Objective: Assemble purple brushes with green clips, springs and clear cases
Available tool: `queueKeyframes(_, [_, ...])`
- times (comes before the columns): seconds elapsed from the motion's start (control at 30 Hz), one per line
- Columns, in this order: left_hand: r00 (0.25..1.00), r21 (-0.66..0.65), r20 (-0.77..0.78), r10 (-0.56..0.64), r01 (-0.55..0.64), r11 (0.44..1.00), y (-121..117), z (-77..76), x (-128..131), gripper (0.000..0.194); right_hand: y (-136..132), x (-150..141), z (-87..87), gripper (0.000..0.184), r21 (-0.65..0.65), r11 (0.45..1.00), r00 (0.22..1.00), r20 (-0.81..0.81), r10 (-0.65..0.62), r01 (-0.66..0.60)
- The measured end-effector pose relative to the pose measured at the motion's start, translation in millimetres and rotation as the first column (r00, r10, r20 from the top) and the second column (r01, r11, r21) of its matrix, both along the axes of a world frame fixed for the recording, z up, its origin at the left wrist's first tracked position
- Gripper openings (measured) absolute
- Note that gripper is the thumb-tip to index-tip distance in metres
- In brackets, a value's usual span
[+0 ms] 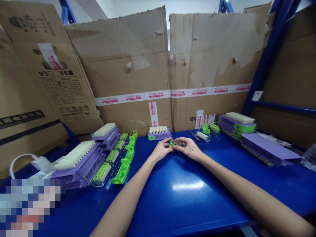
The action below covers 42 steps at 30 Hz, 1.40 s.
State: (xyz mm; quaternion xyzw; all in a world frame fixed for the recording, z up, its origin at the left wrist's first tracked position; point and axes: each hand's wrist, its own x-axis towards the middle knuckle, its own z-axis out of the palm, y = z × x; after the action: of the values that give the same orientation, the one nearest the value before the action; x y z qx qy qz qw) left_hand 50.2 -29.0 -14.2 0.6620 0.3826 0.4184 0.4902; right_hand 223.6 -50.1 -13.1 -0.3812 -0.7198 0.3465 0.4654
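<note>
Blue table (170, 210): one, its bare front on the near side of the small green piece (172, 144)
Left purple brushes (82, 168): two stacks, well left of the green piece, tops bristle-up, probably piled to save room; the number in each is unclear
Green-topped blocks (114, 154): four, lined up left of the green piece, seemingly to keep one kind together
Green brackets (129, 154): four, in a matching line between those blocks and the green piece
Springs (118, 161): many, tangled between the two lines, too fine to count
Left hand (161, 148): fingers curled nearly closed, tips pinching the green piece from its left, likely because so small a part suits fingertips
Right hand (186, 145): curled likewise, tips on the green piece's right side, likely steadying it; one coil spring (189, 147) lies across its fingers, whether joined to the piece is unclear
Right purple brushes (227, 123): at least three, piled well right of the green piece
Cream block (202, 135): one, right of and beyond the green piece, beside one slim dark tool (194, 135)
Lone purple brush (160, 134): one, bristle-up, just beyond the green piece
Cardboard panels (118, 59): two taped behind the green piece, perhaps as a screen
</note>
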Motion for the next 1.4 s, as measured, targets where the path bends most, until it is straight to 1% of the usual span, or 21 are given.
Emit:
queueKeyframes(0.1, [0.999,-0.008,0.019,0.029,-0.029,1.0,-0.4,0.0,1.3,0.059,-1.6,-1.4,1.2,0.054,-0.03,0.999,0.997,-0.069,0.04,-0.042])
queueKeyframes(0.17, [0.999,-0.019,0.027,0.03,-0.029,0.999,-1.6,0.7,2.3,0.056,-3.1,-2.9,3.3,0.057,-0.022,0.999,0.995,-0.084,0.045,-0.047])
queueKeyframes(0.2, [0.999,-0.025,0.03,0.026,-0.026,0.999,-2.2,1.0,2.8,0.056,-3.8,-3.8,4.5,0.053,-0.012,0.999,0.995,-0.086,0.043,-0.044])
queueKeyframes(0.27, [0.999,-0.036,0.033,0.031,-0.03,0.999,-2.9,1.1,4.0,0.055,-4.5,-5.2,6.8,0.041,-0.006,1.0,0.995,-0.098,0.018,-0.019])
queueKeyframes(0.33, [0.998,-0.044,0.035,0.053,-0.051,0.998,-2.6,0.4,5.0,0.054,-4.3,-6.0,8.1,0.033,-0.04,0.999,0.991,-0.126,-0.037,0.032])
queueKeyframes(0.4, [0.996,-0.046,0.037,0.081,-0.079,0.996,-1.9,-0.7,5.6,0.054,-3.6,-6.0,8.6,0.033,-0.11,0.991,0.984,-0.158,-0.086,0.069])
queueKeyframes(0.47, [0.995,-0.038,0.046,0.091,-0.089,0.995,-1.4,-1.5,5.5,0.054,-3.1,-5.4,8.7,0.036,-0.183,0.981,0.974,-0.202,-0.104,0.067])
queueKeyframes(0.53, [0.995,-0.036,0.068,0.076,-0.073,0.997,-1.7,-1.2,4.5,0.055,-2.8,-4.6,8.7,0.036,-0.235,0.971,0.962,-0.253,-0.106,0.045])
queueKeyframes(0.6, [0.994,-0.045,0.095,0.049,-0.044,0.998,-2.7,0.2,3.2,0.056,-2.9,-3.7,8.8,0.035,-0.262,0.965,0.951,-0.291,-0.106,0.028])
queueKeyframes(0.73, [0.991,-0.071,0.129,0.03,-0.021,0.997,-4.4,3.5,1.4,0.055,-2.5,-1.6,8.8,0.032,-0.258,0.966,0.951,-0.296,-0.086,0.007])
queueKeyframes(0.87, [0.993,-0.05,0.114,0.037,-0.032,0.998,-4.5,3.8,1.6,0.051,-1.3,0.4,8.3,0.029,-0.228,0.973,0.962,-0.262,-0.078,0.017])
queueKeyframes(0.97, [0.994,-0.039,0.102,0.038,-0.034,0.999,-4.3,2.9,2.7,0.051,-1.3,1.0,8.9,0.03,-0.237,0.971,0.967,-0.242,-0.077,0.018])
queueKeyframes(1.03, [0.994,-0.034,0.097,0.056,-0.053,0.998,-4.0,2.5,3.7,0.049,-1.9,1.1,9.8,0.032,-0.254,0.967,0.969,-0.239,-0.066,0.003])
queueKeyframes(1.23, [0.989,-0.017,0.099,0.111,-0.11,0.994,-1.6,0.6,5.9,0.03,-1.7,-0.1,9.7,0.032,-0.257,0.966,0.97,-0.237,-0.044,-0.019])
queueKeyframes(1.4, [0.988,0.029,0.098,0.123,-0.127,0.992,0.2,-2.3,5.5,0.031,0.1,-1.9,6.8,0.032,-0.229,0.973,0.969,-0.244,-0.042,-0.015])
